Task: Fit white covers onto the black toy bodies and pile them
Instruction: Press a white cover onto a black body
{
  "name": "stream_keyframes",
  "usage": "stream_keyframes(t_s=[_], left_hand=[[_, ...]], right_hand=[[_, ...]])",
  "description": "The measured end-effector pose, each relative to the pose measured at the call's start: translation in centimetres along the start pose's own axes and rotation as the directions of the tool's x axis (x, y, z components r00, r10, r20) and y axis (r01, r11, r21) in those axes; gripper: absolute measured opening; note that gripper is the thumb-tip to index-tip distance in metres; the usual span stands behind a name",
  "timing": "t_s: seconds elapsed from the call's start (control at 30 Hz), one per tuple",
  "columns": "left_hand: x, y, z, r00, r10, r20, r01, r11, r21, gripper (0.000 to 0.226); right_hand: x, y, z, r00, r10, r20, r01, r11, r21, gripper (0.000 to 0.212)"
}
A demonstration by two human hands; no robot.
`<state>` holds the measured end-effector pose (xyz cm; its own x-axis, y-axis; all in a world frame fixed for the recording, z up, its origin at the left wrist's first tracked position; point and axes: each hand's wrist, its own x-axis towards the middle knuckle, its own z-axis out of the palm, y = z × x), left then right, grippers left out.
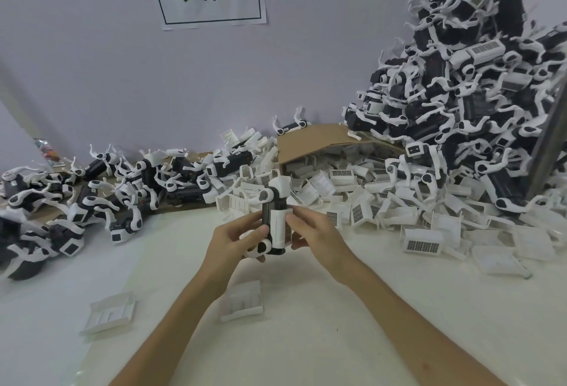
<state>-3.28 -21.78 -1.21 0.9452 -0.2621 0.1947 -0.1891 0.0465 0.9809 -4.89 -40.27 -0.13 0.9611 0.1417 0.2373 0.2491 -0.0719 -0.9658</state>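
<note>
White cover (280,229) is on the black toy body (267,216), held upright above the tabletop (337,339) at mid-frame; can't tell if it's fully clicked in. Left hand (242,238) is wrapped around the body's lower end, and right hand (313,232) has curled fingers pinching the cover's side. Progress looks well along. The tall pile (460,94) at right against the wall shows many bodies with grille covers on, so probably finished stock. The low spread (92,195) at left looks mostly uncovered, so likely still to do. A big heap of loose covers (352,201) spills from the cardboard box (310,140), with two spare covers (109,316) lying near the forearms. Left for this unit: seat the cover, then toss it on the pile.
</note>
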Motion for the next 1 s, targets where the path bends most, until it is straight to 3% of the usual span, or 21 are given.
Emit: stream_keyframes(t_s=[0.17,0.47,0.67,0.87,1.0], left_hand=[[-0.06,0.39,-0.45,0.999,-0.052,0.014,0.052,0.999,0.009,0.029],[-0.04,0.04,-0.12,0.996,-0.083,0.014,0.083,0.996,-0.017,0.027],[0.10,-0.07,0.07,0.998,-0.056,0.028,0.055,0.998,0.038,0.024],[0.02,0.07,0.32,0.998,-0.055,0.013,0.053,0.991,0.119,0.042],[-0.04,0.28,0.46,0.998,-0.045,0.038,0.041,0.992,0.117,0.044]], right_hand=[[0.20,0.60,0.46,0.999,-0.024,-0.040,0.024,0.999,-0.021,0.021],[0.56,0.89,0.22,0.987,0.054,-0.151,-0.030,0.988,0.153,0.023],[0.48,0.95,0.12,0.986,0.070,-0.148,-0.049,0.989,0.142,0.019],[0.23,0.97,0.42,0.994,0.049,-0.103,-0.052,0.998,-0.029,0.026],[0.15,0.88,0.55,0.989,0.018,-0.144,-0.019,1.000,-0.012,0.024]])
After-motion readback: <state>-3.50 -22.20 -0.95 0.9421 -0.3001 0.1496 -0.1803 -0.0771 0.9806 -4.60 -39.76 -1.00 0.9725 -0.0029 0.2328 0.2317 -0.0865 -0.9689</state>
